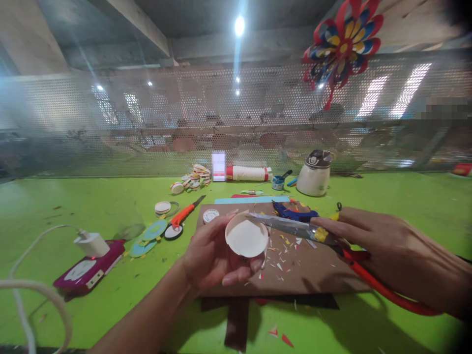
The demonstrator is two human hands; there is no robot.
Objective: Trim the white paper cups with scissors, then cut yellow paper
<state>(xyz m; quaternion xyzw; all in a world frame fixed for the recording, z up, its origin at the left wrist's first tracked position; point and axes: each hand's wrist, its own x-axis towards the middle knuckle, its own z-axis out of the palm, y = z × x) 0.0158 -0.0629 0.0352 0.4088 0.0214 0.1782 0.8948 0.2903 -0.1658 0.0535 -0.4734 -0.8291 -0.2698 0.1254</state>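
My left hand [212, 255] cradles a round white paper cup [246, 237], shallow, with its open side tilted up at me. In my right hand [372, 233] is a pair of scissors [287, 223] with red handles and long metal blades. The blade tips reach to the upper edge of the cup; whether they touch it I cannot tell. A brown board [302, 275] strewn with small paper scraps lies below both hands. Just behind the scissors rests a dark blue-handled tool [295, 212]. A printed white disc [211, 216] lies by my left fingers.
An orange-handled knife [184, 214], pale green paper discs [155, 229] and a purple power strip [90, 268] with a white charger [92, 244] lie left. Behind stand stacked small round pieces [199, 174], a phone [219, 166], a white roll [249, 173], a blue jar [278, 183] and a kettle-like bottle [313, 177].
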